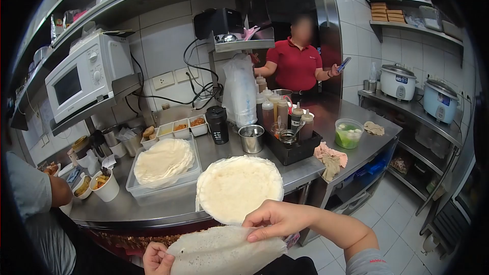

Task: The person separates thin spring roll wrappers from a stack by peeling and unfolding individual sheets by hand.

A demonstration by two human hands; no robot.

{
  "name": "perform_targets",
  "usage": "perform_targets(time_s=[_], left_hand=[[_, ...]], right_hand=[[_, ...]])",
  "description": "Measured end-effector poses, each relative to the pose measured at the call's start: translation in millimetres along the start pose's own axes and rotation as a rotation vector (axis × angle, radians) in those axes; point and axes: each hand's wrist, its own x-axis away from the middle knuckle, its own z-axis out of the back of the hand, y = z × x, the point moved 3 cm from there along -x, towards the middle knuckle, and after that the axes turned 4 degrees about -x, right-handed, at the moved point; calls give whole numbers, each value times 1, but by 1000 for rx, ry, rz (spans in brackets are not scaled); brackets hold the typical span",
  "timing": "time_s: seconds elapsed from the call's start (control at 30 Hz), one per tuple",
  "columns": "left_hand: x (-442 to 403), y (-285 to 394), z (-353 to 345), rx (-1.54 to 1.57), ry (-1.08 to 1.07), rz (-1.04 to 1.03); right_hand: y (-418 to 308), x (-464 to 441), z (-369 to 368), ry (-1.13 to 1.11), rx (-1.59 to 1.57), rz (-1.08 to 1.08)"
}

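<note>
My left hand pinches the left edge of a thin, pale wrapper sheet, which hangs low in front of me. At its upper right edge, my right hand grips the same sheet between thumb and fingers. Just beyond my hands, a stack of round wrappers sits at the counter's front edge. To its left, more round wrappers are piled in a clear plastic tub.
Behind the stacks stand a black tumbler, a metal canister and a black bin of sauce bottles. A person in a red shirt holds a phone across the counter. Another person's arm is at left.
</note>
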Motion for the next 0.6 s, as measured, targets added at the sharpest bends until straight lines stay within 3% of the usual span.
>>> perform_targets(time_s=[0.3,0.4,0.6], left_hand=[[4,15,-8,215,-86,-28],[6,3,2,101,-46,-68],[0,26,-5,-248,-195,-90]], right_hand=[[-2,3,-4,-19,-38,19],[-6,6,-4,-11,-51,24],[-7,13,-3,-12,-90,-17]])
